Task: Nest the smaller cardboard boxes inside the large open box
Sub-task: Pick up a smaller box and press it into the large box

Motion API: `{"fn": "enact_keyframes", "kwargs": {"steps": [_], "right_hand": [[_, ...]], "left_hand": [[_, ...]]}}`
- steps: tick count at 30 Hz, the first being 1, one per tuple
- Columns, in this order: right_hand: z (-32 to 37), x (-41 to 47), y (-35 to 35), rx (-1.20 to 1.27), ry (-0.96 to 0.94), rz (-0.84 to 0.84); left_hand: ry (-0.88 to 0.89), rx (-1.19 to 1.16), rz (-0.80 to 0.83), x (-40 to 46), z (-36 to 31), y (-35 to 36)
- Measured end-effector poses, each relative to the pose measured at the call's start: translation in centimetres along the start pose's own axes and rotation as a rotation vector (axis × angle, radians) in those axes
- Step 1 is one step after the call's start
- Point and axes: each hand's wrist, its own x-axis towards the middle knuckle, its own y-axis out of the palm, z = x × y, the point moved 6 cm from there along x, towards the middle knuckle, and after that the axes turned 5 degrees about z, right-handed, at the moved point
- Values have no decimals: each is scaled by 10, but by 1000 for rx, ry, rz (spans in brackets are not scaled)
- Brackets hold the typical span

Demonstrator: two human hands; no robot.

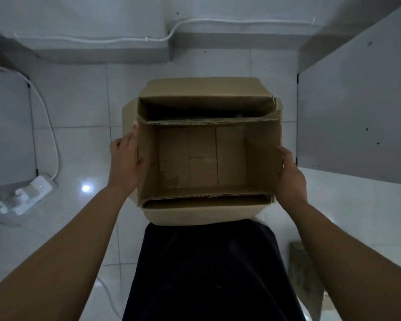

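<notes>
A smaller cardboard box [202, 158] sat open-topped at the centre of the view, its brown bottom panels bare, set down within the large open box [204, 89], whose flaps showed past it at 12 and 6 o'clock. A dark gap lay between the two boxes' walls at 12 o'clock; how deep the smaller box sat could not be told in the dim light. The left hand [125, 156] lay flat against its outer wall at 9 o'clock, fingers spread. The right hand [289, 174] pressed its wall at 3 o'clock, thumb curled over the rim. Both boxes stood on a pale tiled floor [79, 100]. A white power strip [33, 188] with a cable lay at 9 o'clock, well apart. Dark clothing [206, 269] filled 6 o'clock.
</notes>
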Motion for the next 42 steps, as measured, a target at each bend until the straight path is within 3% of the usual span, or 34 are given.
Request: {"fn": "enact_keyframes", "kwargs": {"steps": [3,8,12,19,27,30,33,35,37,40,42], "right_hand": [[0,10,11,-152,-22,64],[-12,31,19,-318,-47,-1],[-16,38,25,-584,-90,-37],[-21,55,31,-844,-104,-47],[-31,67,50,-920,-77,-12],[-26,65,54,-949,-118,-44],[-4,61,61,-822,-245,-135],[16,63,73,-753,-398,-152],[35,77,91,-706,-515,-75],[52,114,121,-588,-546,66],[59,140,137,-586,-580,68]], "left_hand": [[-10,161,-21,8,14,7],[-3,303,20,21,34,18],[-10,421,-15,24,33,25],[-106,492,-75,30,32,33],[-149,759,5,41,36,48],[-132,721,-53,39,29,50],[-61,614,-127,26,14,63],[67,552,-27,23,1,88],[122,407,193,28,-2,122],[-95,75,472,46,19,170],[-188,89,555,59,36,199]]}}
